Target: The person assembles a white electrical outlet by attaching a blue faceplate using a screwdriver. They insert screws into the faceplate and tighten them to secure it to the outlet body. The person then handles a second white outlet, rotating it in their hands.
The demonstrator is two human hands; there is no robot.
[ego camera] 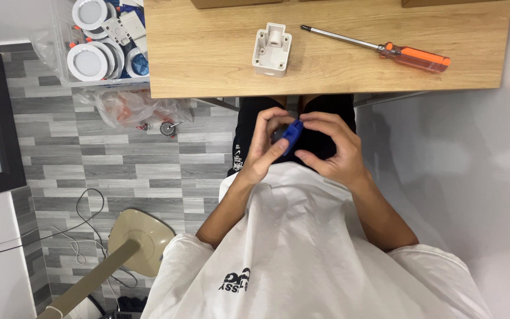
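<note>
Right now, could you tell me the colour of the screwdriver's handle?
Orange, translucent, on the screwdriver lying on the table; head view.

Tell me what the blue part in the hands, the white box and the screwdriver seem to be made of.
Blue part: likely moulded plastic, going by its solid, even colour. White box: probably matte plastic, with moulded walls and rounded corners. Screwdriver: shiny metal shaft, translucent orange handle, apparently plastic.

1. I see a wooden table (208, 65) at the top of my view.
2. A white plastic box (271, 49) sits on it, near the front edge.
3. A screwdriver (379, 49) with an orange handle lies to its right, apart from it.
</note>
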